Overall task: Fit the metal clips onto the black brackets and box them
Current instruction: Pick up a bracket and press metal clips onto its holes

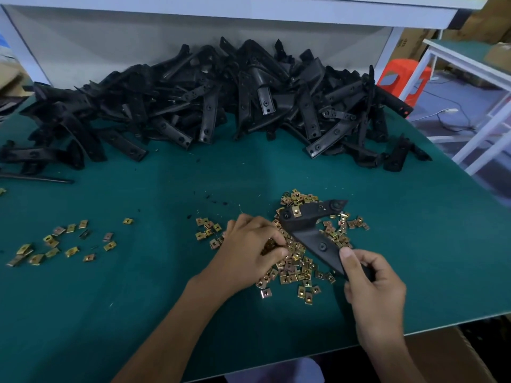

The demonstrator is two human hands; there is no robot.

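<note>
Now fitting: right hand [373, 286] grips bracket [309, 225], left hand [254, 244] pinches a clip [269, 246] from pile [297, 268]; next, slide it on.

Piled high at back: long black plastic brackets [207, 100], flat w/ screw holes, tangled at all angles. Tilted over front-centre heap: 1 angled black bracket [307, 225], 1 fitted clip [296, 212] nr its far end. Heaped loose beneath: small square brass-coloured metal clips [297, 265]; thinner scatter lying flat far left.
</note>
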